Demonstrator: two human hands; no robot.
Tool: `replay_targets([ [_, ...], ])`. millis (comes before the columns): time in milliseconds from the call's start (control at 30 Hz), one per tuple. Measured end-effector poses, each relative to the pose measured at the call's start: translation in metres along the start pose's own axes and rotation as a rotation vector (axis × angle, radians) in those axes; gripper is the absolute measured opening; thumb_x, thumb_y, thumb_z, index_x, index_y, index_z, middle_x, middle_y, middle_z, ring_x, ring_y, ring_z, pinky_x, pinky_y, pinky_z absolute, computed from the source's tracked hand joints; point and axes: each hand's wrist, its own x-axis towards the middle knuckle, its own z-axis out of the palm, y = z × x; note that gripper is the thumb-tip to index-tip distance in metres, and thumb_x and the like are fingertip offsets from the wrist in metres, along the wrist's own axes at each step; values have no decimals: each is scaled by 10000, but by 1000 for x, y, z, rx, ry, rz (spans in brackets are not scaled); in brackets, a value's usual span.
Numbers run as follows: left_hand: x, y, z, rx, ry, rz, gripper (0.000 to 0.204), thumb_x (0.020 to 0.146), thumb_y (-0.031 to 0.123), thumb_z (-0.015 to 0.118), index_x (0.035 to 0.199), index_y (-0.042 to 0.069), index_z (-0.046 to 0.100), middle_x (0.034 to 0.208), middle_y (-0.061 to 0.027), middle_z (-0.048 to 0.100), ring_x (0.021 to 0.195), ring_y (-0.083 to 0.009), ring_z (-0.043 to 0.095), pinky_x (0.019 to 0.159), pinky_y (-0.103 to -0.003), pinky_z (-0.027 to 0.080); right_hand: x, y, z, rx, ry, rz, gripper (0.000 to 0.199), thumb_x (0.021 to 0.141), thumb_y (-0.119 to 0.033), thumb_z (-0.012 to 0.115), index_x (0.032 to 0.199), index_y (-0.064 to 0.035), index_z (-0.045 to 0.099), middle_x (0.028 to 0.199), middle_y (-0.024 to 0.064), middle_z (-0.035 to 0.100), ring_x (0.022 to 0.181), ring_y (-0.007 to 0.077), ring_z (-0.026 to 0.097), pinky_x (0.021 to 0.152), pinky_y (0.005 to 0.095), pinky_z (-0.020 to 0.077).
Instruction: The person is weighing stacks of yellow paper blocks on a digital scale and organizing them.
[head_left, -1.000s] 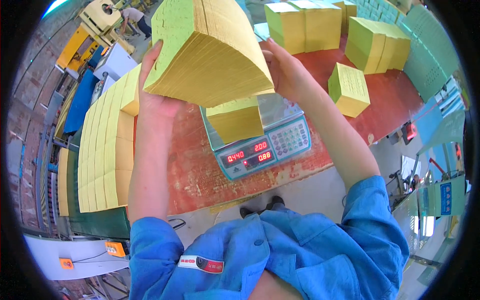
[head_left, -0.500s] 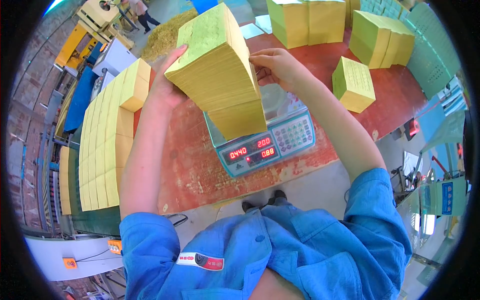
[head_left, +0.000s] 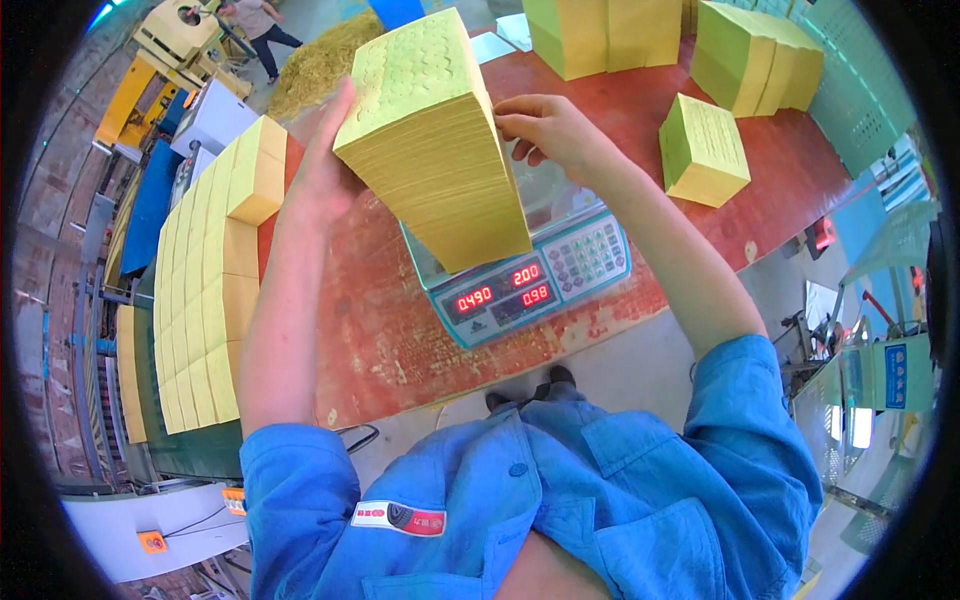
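Paper stack: a tall block of thin yellow sheets (head_left: 435, 150), its top face embossed with rows of small round marks, its side showing fine layered edges; it leans, top tilted toward 11 o'clock.
Where it is: at the centre of the view, its lower end resting on the platform of a teal digital scale (head_left: 535, 270) that sits on the red worktable (head_left: 370, 330).
Left hand: the left hand (head_left: 320, 170) lies flat against the stack's 9 o'clock side, palm in, fingers stretched upward along the paper, steadying rather than gripping round it.
Right hand: the right hand (head_left: 550, 130) meets the stack's upper edge at 3 o'clock, fingers curled and pinched on the top sheets.
Forearms: both bare, rising from blue sleeves at 6 o'clock and closing in on the stack.
Hidden: the stack covers most of the scale's platform; the left thumb is behind the paper, and how many sheets the right fingers hold cannot be told.
Around: a row of yellow blocks (head_left: 200, 300) at 9 o'clock, a single small block (head_left: 703, 150) at 2 o'clock, larger piles (head_left: 600, 35) at 12 o'clock, cut by the rim.
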Motion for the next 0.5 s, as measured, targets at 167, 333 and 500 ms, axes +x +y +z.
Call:
replay_targets([
  [167,20,-49,-30,-98,221,114,586,947,501,525,1357,83,500,1287,-90,581,1154,-210,549,989,-394,437,-2,30,6,166,286,-94,518,990,-391,495,1367,-35,500,1240,73,594,1092,183,565,920,307,435],
  [333,17,-99,-12,-282,165,116,509,966,445,509,1296,57,527,1208,-87,612,1069,-199,608,871,-363,531,13,34,48,324,409,87,579,1019,-489,370,1450,-106,419,1377,73,510,1232,190,483,1025,316,366],
  [500,33,-103,4,-457,142,202,509,967,463,499,1255,44,537,1101,-74,631,977,-200,632,802,-339,555,32,32,50,490,141,-155,559,1010,-505,393,1442,-154,443,1277,41,570,1120,125,542,911,293,457],
])
